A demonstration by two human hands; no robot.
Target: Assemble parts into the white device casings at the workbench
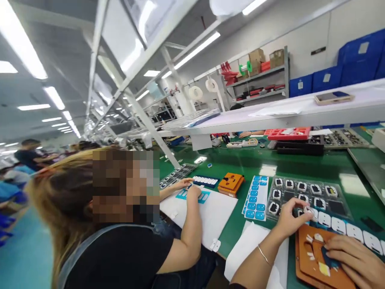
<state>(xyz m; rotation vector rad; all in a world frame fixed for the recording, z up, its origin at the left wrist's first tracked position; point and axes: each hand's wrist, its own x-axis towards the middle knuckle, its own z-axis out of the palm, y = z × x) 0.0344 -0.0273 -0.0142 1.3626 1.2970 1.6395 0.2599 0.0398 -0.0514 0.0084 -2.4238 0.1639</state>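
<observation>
My left hand (293,216), with a bracelet on the wrist, pinches a small white part (311,212) at the near end of a row of white frames (339,225). Beside it my right hand (351,255) rests on an orange fixture (303,257), its fingertips on a dark blue piece (330,259) there. Behind my left hand lies a clear tray (281,182) of white-and-black parts. A sheet of blue stickers (255,198) is left of that tray.
A co-worker (120,249) sits at the left, both hands over a blue sheet (204,196). Another orange fixture (231,184) stands on the green bench. White paper (251,245) lies near my left forearm. Overhead runs a shelf with a phone (333,97); red trays (288,133) are beneath.
</observation>
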